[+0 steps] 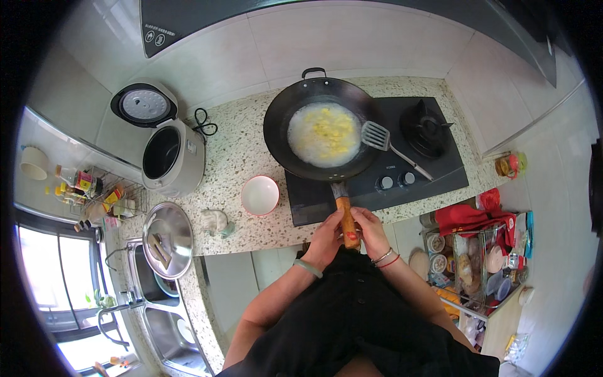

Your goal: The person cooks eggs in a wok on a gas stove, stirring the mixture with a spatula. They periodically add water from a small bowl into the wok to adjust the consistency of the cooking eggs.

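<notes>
A black wok sits on the left burner of the cooktop, with whitish liquid and yellow, egg-like pieces in it. Its wooden handle points toward me. My left hand closes on the left side of that handle, and my right hand closes on its right side; some fingers are hidden. A slotted metal spatula lies over the cooktop at the wok's right, its head by the rim. A white bowl with a pink rim stands left of the handle.
The black cooktop has a free right burner. An open rice cooker, a metal lid and a whitish cloth-like item are to the left, near the sink. A crowded rack stands at right.
</notes>
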Action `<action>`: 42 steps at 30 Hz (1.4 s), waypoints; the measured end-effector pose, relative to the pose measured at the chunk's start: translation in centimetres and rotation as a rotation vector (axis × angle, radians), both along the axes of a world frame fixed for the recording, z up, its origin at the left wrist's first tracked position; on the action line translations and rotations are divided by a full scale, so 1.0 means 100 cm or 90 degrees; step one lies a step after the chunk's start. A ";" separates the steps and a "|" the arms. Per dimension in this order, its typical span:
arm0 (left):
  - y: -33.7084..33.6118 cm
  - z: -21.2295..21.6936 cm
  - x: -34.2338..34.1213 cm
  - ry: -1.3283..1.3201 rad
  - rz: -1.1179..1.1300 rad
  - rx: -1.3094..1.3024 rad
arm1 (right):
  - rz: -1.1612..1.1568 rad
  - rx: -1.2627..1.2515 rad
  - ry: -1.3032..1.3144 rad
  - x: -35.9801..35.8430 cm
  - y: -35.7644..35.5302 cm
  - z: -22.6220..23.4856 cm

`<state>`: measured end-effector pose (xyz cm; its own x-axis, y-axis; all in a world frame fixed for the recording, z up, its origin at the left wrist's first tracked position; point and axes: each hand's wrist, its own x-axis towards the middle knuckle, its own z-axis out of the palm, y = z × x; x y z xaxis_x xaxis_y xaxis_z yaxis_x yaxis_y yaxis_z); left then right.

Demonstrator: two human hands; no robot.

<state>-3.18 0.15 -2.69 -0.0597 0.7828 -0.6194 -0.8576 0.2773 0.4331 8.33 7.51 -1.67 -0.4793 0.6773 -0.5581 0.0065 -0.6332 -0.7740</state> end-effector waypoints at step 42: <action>0.015 0.003 0.026 -0.039 0.137 0.021 | 0.136 0.011 0.014 0.015 0.021 -0.002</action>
<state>-0.57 1.68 -2.38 -0.1905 0.7759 -0.6014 -0.9202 0.0723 0.3847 9.79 9.59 -1.83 -0.6254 0.5680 -0.5351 0.1221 -0.6060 -0.7860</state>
